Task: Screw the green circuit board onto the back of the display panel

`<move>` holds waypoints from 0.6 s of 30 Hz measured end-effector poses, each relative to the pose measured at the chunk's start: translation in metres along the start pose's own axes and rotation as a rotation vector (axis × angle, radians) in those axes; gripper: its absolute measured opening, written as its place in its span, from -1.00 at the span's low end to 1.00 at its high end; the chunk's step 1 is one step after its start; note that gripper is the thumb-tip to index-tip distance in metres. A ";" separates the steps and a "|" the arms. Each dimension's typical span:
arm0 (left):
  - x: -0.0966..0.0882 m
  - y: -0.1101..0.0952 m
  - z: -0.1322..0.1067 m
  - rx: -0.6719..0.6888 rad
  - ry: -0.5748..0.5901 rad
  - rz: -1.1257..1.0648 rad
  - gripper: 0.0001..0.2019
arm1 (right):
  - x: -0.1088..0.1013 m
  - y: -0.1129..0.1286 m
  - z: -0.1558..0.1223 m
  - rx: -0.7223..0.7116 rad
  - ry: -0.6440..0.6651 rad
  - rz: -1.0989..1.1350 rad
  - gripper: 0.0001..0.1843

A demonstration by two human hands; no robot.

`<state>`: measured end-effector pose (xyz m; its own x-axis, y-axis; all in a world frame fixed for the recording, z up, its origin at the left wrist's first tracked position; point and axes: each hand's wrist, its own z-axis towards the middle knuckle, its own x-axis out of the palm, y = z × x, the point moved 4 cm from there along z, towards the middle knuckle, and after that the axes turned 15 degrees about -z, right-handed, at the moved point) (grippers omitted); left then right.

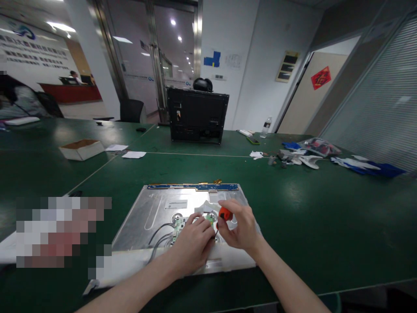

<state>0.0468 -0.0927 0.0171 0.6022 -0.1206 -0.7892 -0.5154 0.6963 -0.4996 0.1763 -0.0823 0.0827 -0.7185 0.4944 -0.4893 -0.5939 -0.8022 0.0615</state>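
A flat metal display panel (137,226) lies on the table in front of me, with a blue circuit strip (182,187) along its far edge. My right hand (239,224) grips a screwdriver (225,213) by its orange and black handle. Its thin shaft slants down toward the panel, and the tip is hidden by my left hand. With fingers curled and close together, my left hand (198,239) rests over a green circuit board (180,225) on the panel. What its fingertips hold, if anything, is out of sight. Grey cables (159,240) run from the board toward the near edge.
Across the green table (309,226) stands a black monitor housing (198,115). An open cardboard box (81,150) and papers (134,154) lie on the left. Gloves (309,161), plastic bags (319,146) and a water bottle (266,127) are on the right.
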 end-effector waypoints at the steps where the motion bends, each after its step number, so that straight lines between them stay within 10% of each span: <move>1: 0.001 0.000 0.000 0.002 -0.003 -0.002 -0.85 | 0.000 0.000 0.000 0.000 -0.007 -0.020 -0.54; 18: 0.005 0.004 0.000 0.003 0.007 0.040 -0.88 | -0.002 0.001 0.002 -0.014 0.033 0.077 -0.57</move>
<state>0.0474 -0.0901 0.0114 0.5767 -0.0976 -0.8111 -0.5372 0.7027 -0.4665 0.1769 -0.0834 0.0854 -0.7495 0.4199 -0.5119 -0.5320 -0.8421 0.0881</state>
